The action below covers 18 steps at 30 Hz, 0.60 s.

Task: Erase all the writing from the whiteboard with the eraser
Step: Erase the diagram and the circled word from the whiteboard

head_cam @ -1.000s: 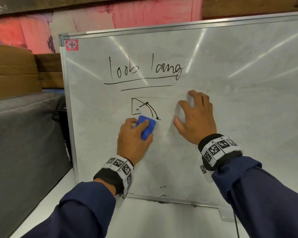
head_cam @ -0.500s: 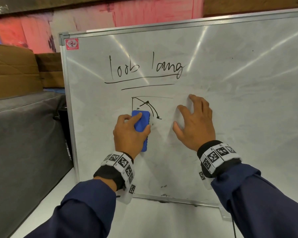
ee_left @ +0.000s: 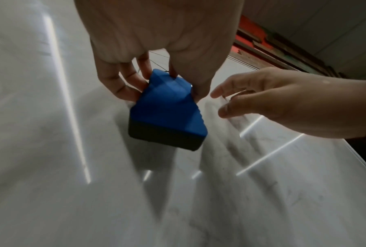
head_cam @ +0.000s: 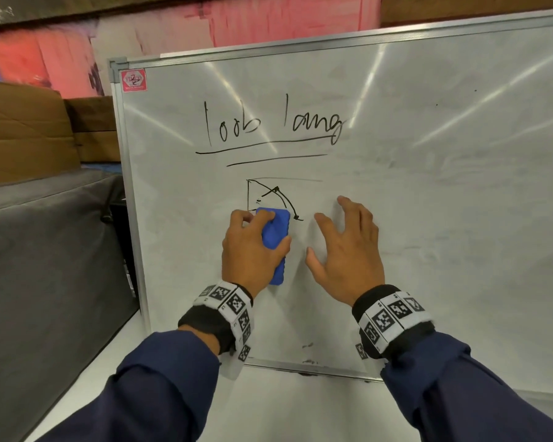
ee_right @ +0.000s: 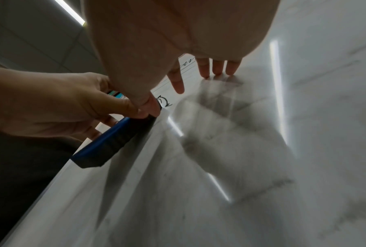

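Observation:
A whiteboard (head_cam: 428, 218) leans upright on a white table. Black writing (head_cam: 268, 126) with two underlines sits in its upper left, and a small sketch (head_cam: 268, 196) lies below. My left hand (head_cam: 253, 247) grips a blue eraser (head_cam: 276, 244) with a dark felt face (ee_left: 163, 137), held upright against the board just under the sketch. My right hand (head_cam: 345, 247) is spread with straight fingers (ee_right: 218, 66), fingertips on the board right of the eraser, holding nothing.
A grey padded case (head_cam: 45, 266) stands left of the board, with brown cardboard boxes (head_cam: 23, 132) behind it. The white table (head_cam: 284, 409) runs below the board's lower frame (head_cam: 300, 368). Faint smudges mark the board's right part.
My left hand turned the eraser from tilted to upright and shifted it slightly left. The right hand slid a little downward on the board. The writing looks unchanged.

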Each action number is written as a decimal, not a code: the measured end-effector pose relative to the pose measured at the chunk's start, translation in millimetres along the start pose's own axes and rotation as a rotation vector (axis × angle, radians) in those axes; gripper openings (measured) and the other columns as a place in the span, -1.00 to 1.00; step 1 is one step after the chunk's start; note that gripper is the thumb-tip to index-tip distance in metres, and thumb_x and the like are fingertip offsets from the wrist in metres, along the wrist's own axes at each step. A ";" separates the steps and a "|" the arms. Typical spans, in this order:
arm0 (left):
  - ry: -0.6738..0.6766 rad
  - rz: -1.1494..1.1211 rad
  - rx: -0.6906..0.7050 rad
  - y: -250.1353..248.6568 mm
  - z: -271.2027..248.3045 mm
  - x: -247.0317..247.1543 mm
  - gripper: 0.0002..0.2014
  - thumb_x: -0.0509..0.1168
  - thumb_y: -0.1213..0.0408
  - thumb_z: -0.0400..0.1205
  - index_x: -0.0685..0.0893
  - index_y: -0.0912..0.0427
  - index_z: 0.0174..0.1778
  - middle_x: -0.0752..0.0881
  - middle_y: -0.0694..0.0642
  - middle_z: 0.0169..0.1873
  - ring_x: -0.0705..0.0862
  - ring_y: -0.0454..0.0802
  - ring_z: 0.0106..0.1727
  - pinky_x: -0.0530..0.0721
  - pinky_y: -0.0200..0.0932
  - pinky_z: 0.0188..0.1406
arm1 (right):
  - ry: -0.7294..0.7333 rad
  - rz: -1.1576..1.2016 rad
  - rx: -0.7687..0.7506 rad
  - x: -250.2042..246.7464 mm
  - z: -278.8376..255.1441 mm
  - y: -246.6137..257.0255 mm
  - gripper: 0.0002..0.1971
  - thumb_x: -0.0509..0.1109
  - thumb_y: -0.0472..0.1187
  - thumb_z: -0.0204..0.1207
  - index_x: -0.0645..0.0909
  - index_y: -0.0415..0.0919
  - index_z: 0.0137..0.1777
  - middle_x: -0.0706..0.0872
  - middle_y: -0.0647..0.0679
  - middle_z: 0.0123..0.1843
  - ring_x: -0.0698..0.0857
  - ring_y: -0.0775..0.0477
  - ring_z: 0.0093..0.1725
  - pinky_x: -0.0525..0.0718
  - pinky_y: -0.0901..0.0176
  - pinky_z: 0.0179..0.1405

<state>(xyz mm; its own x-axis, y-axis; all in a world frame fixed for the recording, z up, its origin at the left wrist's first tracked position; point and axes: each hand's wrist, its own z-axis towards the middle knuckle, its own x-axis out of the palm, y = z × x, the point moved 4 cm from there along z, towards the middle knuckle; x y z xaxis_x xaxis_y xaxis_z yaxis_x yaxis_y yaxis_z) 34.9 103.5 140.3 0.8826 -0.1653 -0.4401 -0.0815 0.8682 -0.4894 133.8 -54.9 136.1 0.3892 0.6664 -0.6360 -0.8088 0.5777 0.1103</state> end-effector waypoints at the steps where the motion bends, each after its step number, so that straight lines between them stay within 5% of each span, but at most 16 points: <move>1: 0.022 0.010 0.010 1.3 -2.6 0.8 -0.51 0.55 -0.07 0.46 0.64 -0.08 0.28 0.47 0.01 0.16 0.60 -0.02 0.03 0.66 -0.16 0.03 | 0.023 -0.004 0.001 2.5 -2.3 0.4 -0.40 0.39 0.15 0.51 0.51 -0.07 0.50 0.27 -0.30 0.66 0.24 -0.42 0.61 0.42 -0.38 0.49; 13: 0.093 0.028 0.048 6.2 -7.8 6.4 -0.54 0.52 -0.09 0.49 0.60 -0.09 0.26 0.41 -0.03 0.12 0.57 -0.01 -0.01 0.76 -0.02 -0.06 | 0.061 -0.013 0.020 2.8 -3.3 2.0 -0.43 0.37 0.17 0.50 0.53 -0.06 0.47 0.30 -0.25 0.64 0.28 -0.38 0.59 0.49 -0.33 0.44; 18: 0.010 -0.014 0.075 -2.7 7.9 9.4 -0.54 0.52 -0.08 0.49 0.63 -0.05 0.25 0.44 0.01 0.14 0.58 0.00 -0.01 0.75 -0.03 -0.07 | 0.000 0.055 0.076 4.2 -3.5 6.8 -0.46 0.41 0.11 0.49 0.55 -0.04 0.45 0.31 -0.22 0.64 0.29 -0.34 0.57 0.51 -0.31 0.40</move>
<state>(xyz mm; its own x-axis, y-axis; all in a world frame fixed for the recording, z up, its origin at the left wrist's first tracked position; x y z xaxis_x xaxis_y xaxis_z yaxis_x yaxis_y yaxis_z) 47.1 103.3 143.4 0.8790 -0.1817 -0.4409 -0.0341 0.8983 -0.4381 128.4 -49.9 131.5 0.3454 0.6981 -0.6272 -0.7932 0.5743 0.2025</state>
